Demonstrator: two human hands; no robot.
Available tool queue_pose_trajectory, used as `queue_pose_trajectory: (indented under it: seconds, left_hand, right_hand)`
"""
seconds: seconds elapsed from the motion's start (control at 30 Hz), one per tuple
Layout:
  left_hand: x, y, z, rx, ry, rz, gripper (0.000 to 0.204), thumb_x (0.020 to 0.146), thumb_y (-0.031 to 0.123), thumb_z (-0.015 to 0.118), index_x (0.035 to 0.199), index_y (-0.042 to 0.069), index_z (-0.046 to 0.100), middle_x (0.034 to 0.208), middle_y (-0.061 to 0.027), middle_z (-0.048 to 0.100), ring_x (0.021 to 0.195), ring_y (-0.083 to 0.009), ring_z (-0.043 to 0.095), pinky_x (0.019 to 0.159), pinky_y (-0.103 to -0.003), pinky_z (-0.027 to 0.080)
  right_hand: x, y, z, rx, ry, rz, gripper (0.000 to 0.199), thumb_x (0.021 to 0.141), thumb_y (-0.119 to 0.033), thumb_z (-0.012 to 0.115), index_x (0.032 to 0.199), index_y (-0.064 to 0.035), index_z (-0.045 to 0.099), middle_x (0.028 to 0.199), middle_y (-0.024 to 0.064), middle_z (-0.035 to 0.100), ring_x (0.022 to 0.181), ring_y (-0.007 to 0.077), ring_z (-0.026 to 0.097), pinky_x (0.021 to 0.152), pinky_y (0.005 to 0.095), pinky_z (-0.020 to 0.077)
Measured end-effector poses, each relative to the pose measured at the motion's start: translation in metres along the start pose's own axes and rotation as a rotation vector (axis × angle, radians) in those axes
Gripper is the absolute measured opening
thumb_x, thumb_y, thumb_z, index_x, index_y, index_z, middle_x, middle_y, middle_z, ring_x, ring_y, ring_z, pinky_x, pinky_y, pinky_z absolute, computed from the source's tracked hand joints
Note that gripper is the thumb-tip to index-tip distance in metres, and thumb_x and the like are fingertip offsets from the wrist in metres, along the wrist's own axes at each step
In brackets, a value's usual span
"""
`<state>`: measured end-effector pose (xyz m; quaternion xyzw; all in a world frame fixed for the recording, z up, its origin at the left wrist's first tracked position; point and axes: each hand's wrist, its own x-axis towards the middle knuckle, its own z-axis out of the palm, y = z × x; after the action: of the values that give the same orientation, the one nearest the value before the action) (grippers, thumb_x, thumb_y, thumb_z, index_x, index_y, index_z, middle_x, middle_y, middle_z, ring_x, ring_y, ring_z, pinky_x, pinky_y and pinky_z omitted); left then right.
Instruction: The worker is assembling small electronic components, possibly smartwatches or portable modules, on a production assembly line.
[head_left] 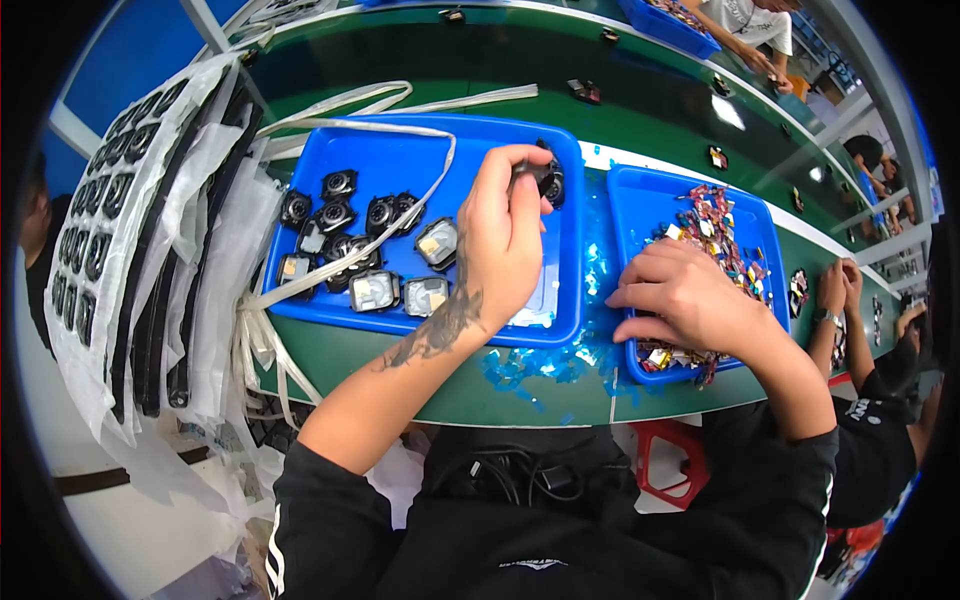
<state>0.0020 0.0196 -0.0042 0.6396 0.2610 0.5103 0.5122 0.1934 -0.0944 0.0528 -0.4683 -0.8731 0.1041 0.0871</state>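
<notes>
My left hand [505, 225] is closed around a small black watch case [533, 175], raised over the right part of a large blue tray [430, 122]. The fingers cover much of the case. Several black round watch cases [335, 215] lie in that tray, along with square ones backed by pale film [374, 290]. My right hand [690, 300] hovers palm down at the left side of a second blue tray [622, 182]. Its fingers are apart and bent, and nothing shows between them. Beneath it and beyond lie many small, shiny, multicoloured electronic parts [712, 215].
Blue film scraps [545, 370] litter the green tabletop between the trays. White strips [400, 105] trail across the left tray. Padded sheets of black parts [100, 200] stand stacked at left. A green conveyor [480, 60] carries small assemblies. Co-workers' hands [838, 285] work at right.
</notes>
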Motion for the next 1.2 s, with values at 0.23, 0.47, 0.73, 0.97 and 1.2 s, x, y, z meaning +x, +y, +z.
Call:
queue_pose_trajectory:
  seconds: [0.23,0.47,0.73,0.97,1.2]
  left_hand:
    - [-0.018,0.0,0.008,0.034,-0.098,0.158,0.023,0.095,-0.001,0.044,0.115,-0.002,0.055,0.103,-0.0117,0.056,0.085,-0.0156,0.059,0.076,-0.027,0.049]
    - [-0.02,0.01,0.016,-0.644,-0.155,-0.542,0.024,0.102,0.017,0.044,0.121,0.002,0.05,0.102,-0.0112,0.06,0.087,-0.018,0.063,0.078,-0.032,0.054]
    - [-0.01,0.008,0.01,-0.428,-0.235,-0.585,0.028,0.101,0.016,0.049,0.126,0.003,0.052,0.09,-0.0104,0.065,0.073,-0.0149,0.064,0.062,-0.025,0.053]
    - [-0.02,0.013,0.015,-0.422,-0.343,-0.487,0.028,0.097,0.01,0.053,0.124,0.003,0.058,0.11,-0.0114,0.059,0.086,-0.0158,0.062,0.073,-0.028,0.054]
    - [-0.037,0.017,0.024,0.189,-0.379,0.045,0.025,0.078,0.001,0.074,0.103,0.004,0.072,0.1,-0.0084,0.053,0.078,-0.017,0.058,0.07,-0.029,0.051]
  right_hand:
    - [-0.011,0.016,-0.004,0.133,0.172,0.16,0.014,0.081,-0.008,0.069,0.093,-0.0046,0.065,0.086,0.0112,0.062,0.077,0.0329,0.061,0.068,0.042,0.0486]
    - [-0.073,0.015,-0.023,0.147,0.273,0.361,0.015,0.079,-0.003,0.07,0.094,-0.0047,0.067,0.085,0.0096,0.062,0.085,0.0288,0.062,0.072,0.0381,0.0496]
    - [-0.07,-0.012,0.006,0.074,0.06,0.245,0.019,0.078,-0.012,0.072,0.096,-0.0087,0.067,0.095,0.0062,0.058,0.091,0.0261,0.058,0.08,0.0387,0.0463]
    - [-0.071,-0.015,0.0,0.864,0.508,0.645,0.015,0.079,-0.001,0.075,0.087,-0.0049,0.062,0.08,-0.0002,0.062,0.072,0.0099,0.061,0.065,0.0236,0.0475]
    - [-0.052,-0.006,0.017,1.744,0.784,0.589,0.01,0.092,-0.01,0.066,0.097,-0.0065,0.059,0.082,0.0006,0.062,0.071,0.0074,0.063,0.063,0.0203,0.0529]
